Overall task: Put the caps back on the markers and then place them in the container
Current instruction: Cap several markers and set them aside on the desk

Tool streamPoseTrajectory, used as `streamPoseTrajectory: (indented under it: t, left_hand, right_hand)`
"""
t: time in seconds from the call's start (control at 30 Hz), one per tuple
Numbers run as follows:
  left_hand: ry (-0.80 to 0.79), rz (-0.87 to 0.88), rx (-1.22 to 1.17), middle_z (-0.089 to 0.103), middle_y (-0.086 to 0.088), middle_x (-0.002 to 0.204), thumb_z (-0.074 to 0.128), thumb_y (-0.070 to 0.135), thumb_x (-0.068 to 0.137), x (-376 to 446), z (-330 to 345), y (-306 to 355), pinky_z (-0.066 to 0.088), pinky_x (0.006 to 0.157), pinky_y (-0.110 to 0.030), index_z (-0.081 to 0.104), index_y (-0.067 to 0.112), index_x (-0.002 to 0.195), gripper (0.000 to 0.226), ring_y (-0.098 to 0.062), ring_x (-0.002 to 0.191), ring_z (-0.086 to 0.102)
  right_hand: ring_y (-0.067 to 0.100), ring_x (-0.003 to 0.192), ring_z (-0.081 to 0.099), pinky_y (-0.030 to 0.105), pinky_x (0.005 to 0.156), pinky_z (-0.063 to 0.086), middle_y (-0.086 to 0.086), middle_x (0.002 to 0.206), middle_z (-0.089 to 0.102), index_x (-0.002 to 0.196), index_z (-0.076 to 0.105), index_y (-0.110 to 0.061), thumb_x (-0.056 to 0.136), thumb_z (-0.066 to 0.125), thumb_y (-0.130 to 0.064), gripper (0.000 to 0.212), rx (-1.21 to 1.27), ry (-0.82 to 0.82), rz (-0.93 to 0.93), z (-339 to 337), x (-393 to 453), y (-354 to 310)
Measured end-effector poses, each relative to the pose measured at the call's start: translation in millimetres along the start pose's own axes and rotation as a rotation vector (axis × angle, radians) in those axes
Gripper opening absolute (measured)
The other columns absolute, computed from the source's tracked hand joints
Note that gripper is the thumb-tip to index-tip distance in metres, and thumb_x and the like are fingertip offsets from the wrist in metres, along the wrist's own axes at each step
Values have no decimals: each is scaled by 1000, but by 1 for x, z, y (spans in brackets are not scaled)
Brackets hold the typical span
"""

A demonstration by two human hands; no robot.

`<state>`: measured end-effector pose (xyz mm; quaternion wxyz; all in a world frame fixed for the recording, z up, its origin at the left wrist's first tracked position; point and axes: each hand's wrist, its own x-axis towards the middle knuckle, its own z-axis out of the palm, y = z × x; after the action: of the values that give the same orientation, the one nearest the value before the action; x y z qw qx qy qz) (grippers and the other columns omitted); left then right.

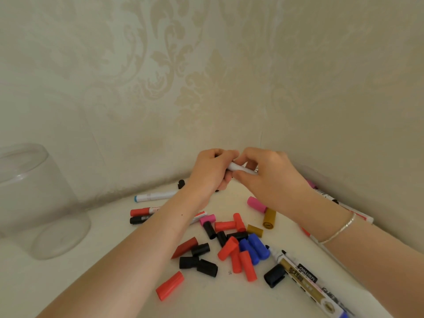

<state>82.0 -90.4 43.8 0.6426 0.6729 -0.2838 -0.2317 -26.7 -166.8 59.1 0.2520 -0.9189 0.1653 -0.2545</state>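
both hands raised above the far corner of the table (229, 292), close to the wallpapered wall (206, 76). left hand (212, 169) curled shut in a fist-like grip, seemingly around a cap or one end of the white marker (241, 168), though contents hidden. right hand (273, 177) pinching the marker barrel between thumb and fingers, grip closed on it. likely mid-capping.

risks from here, as a guess: cap hidden inside the left fist, so misalignment hard to catch; a skewed push could leave it loose or ink the fingers. a wrong colour match also possible, given the mix of loose caps (231, 249) in red, black, blue, gold and pink. forearms hanging just over that pile; a lowered wrist could sweep caps off. the red cap (169, 285) lying apart toward the near side most exposed. uncapped gold marker (305, 280) pointing toward the pile near the right edge, tip open, free to roll or stain.

clear container (43, 203) standing well apart at far left, beside the wall, seemingly upside down, mouth not confirmed; may need turning first. open table between it and the pile, so a leftward carry looks unobstructed. other markers (151, 196) lying near the wall. right side cramped: wall close, markers along the edge.
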Motion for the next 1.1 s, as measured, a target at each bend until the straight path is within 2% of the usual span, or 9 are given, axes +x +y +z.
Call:
streamPoseTrajectory:
  t: [0.13, 0.27, 0.43, 0.53, 0.63, 0.77, 0.9, 0.97, 1.1]
  left_hand:
    - [25, -29, -101, 38, 1, 40, 52, 8, 93, -2, 3, -6, 23, 34, -17, 59, 3, 86, 12, -7, 30, 29]
    - [-139, -68, 77, 47, 0, 45, 55, 21, 95, -2, -8, -13, 32, 38, -19, 58, 7, 76, 23, -9, 37, 38]
    - [-401, -113, 65, 70, -6, 78, 68, 23, 80, 6, -50, 3, 54, 70, -23, 64, 8, 90, 18, -15, 72, 67]
    - [-410, -120, 83, 73, -11, 89, 70, 17, 73, 7, -78, 8, 57, 80, -26, 63, 8, 92, 22, -18, 84, 71]
    - [-455, -45, 445, 74, -5, 97, 74, 20, 79, 1, -92, 10, 50, 91, -28, 65, 16, 99, 22, -12, 92, 68]
    - [-541, -3, 775, 73, 7, 100, 71, 19, 85, -7, -87, 13, 47, 95, -26, 64, 33, 119, 37, -8, 92, 66]
    - [-268, 31, 1287, 67, 7, 114, 68, 18, 85, -3, -106, 7, 47, 90, -28, 63, 31, 124, 41, -11, 101, 61]
    - [-230, -28, 1551, 66, 7, 115, 65, 17, 85, -3, -119, 0, 44, 81, -26, 63, 33, 122, 40, -14, 104, 60]
    - [-171, -78, 1673, 65, 4, 108, 60, 12, 83, 1, -133, -20, 40, 70, -25, 67, 34, 111, 35, -18, 101, 62]
  right_hand:
    - [24, 65, 61, 35, 60, 50, 3, 75, 64, 89, 67, -19, 89, 62, -30, 12, 26, -18, 36, 3, 0, 1]
    - [12, 48, 49, 26, 49, 44, 10, 76, 68, 84, 66, -19, 83, 70, -32, 14, 186, -143, 126, 3, 2, 10]
    - [15, 60, 60, 35, 61, 53, -2, 80, 63, 95, 57, -25, 76, 71, -46, 32, 47, -155, 107, 1, 9, 20]
    - [16, 63, 56, 32, 59, 50, -4, 76, 61, 89, 59, -25, 83, 69, -28, 12, -3, -176, 142, -4, 15, 26]
    - [17, 59, 53, 36, 59, 48, 5, 67, 60, 80, 62, -16, 89, 54, -6, 16, 110, -220, 179, -1, 17, 22]
    - [22, 63, 58, 38, 61, 53, 10, 75, 60, 94, 59, -14, 89, 44, 0, 21, 55, -229, 179, 21, 25, 13]
    - [16, 66, 54, 32, 63, 48, 7, 89, 57, 122, 42, -19, 91, 49, -11, 32, -86, -296, 221, 26, 31, 19]
    - [14, 69, 51, 29, 60, 44, 8, 98, 55, 127, 41, -16, 91, 47, -12, 37, -157, -301, 249, 23, 29, 28]
    - [18, 80, 50, 27, 59, 38, 6, 107, 51, 127, 46, -17, 90, 45, -11, 37, -241, -358, 331, 21, 22, 41]
